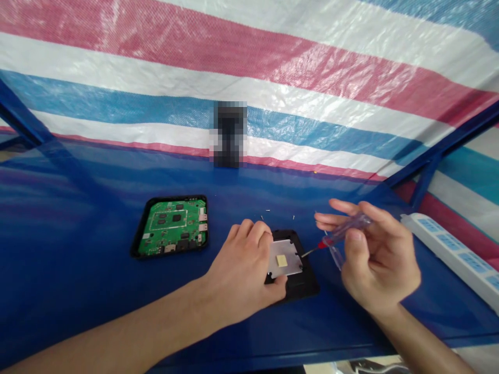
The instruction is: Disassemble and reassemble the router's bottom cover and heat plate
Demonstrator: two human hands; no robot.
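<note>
My left hand (244, 267) is curled over the left side of a silver metal plate (285, 271), with its thumb near the plate's lower edge. The plate lies on a black plastic casing (302, 285) and carries a small pale yellow square pad (281, 261). My right hand (376, 257) holds a precision screwdriver (343, 234) with a clear handle and red collar. Its thin shaft touches the plate's right edge. A green circuit board (173, 226) sits in a black tray-like casing (136, 244) to the left, apart from both hands.
Several tiny screws (262, 218) lie on the blue work surface (78, 208) above the plate. A white power strip (452, 257) runs along the right side. Behind stands a striped tarpaulin (249, 83) on a blue frame, with a pixelated dark object (230, 135) against it.
</note>
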